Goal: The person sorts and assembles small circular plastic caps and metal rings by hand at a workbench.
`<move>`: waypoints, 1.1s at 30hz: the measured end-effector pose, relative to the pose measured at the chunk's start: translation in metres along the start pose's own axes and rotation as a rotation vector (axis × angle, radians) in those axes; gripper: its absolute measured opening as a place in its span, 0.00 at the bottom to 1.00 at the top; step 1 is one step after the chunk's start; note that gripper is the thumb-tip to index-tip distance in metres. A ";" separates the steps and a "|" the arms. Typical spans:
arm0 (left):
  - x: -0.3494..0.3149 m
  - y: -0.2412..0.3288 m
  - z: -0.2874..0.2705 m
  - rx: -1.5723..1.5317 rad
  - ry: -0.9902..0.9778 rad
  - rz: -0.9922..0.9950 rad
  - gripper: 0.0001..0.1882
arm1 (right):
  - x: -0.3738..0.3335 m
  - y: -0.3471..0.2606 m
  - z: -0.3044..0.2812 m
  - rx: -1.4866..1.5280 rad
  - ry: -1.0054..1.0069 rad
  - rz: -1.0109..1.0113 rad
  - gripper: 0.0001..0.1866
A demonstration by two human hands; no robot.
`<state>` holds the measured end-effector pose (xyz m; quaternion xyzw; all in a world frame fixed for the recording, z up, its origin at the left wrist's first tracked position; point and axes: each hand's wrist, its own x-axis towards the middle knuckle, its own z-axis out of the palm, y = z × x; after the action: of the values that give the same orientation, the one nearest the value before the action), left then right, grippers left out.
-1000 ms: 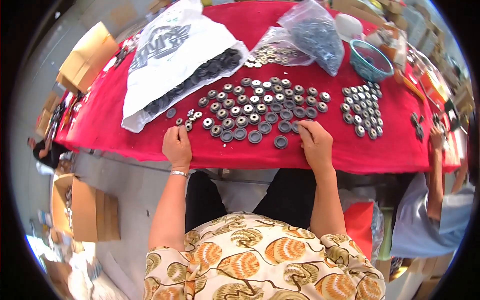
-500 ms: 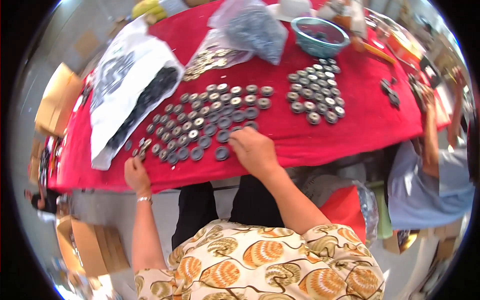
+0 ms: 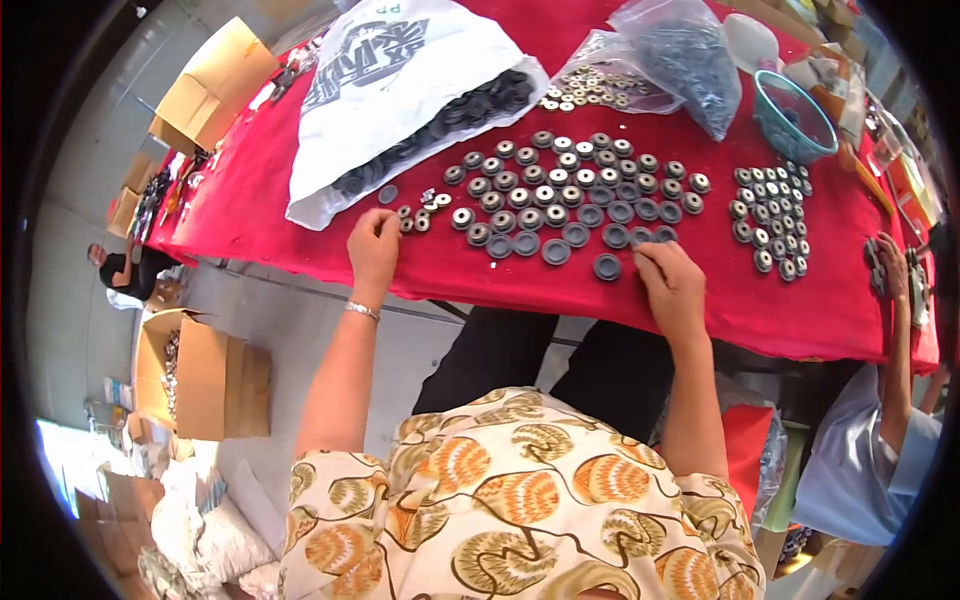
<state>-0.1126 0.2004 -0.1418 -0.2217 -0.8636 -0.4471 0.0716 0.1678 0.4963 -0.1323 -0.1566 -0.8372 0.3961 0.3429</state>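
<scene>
Left hand (image 3: pixel 373 243) curled at near edge of red surface (image 3: pixel 300 190), fingers closed beside small metal bits (image 3: pixel 420 212); grip contents can't tell. Right hand (image 3: pixel 672 285) w/ fingers pinched at dark disc (image 3: pixel 641 236), front row of laid-out discs (image 3: pixel 570 190). White bag (image 3: pixel 400 70) spilling black discs behind; teal basket (image 3: pixel 790 115) far right.

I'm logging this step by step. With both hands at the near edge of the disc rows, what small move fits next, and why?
Probably the right hand sets a dark disc at the front row's right end: its fingertips touch the disc there, beside a lone disc lying apart.
</scene>
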 end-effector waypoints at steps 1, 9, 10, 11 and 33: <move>0.009 0.005 -0.010 0.101 0.059 0.096 0.08 | 0.000 -0.001 0.000 0.010 -0.006 0.016 0.06; 0.067 -0.019 -0.009 0.549 -0.114 0.136 0.17 | 0.004 -0.011 0.007 -0.017 -0.025 0.085 0.06; 0.070 -0.019 -0.007 0.579 -0.146 0.114 0.17 | 0.004 -0.012 0.008 -0.006 -0.029 0.123 0.06; 0.073 -0.018 -0.006 0.572 -0.155 0.113 0.17 | 0.004 -0.013 0.009 0.006 -0.033 0.159 0.06; 0.027 0.026 -0.015 0.326 -0.410 0.241 0.29 | 0.136 -0.107 0.228 -0.560 -0.767 -0.266 0.16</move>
<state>-0.1260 0.2100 -0.1055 -0.3940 -0.8880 -0.2366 -0.0172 -0.0877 0.3744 -0.0916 0.0225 -0.9902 0.1378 0.0025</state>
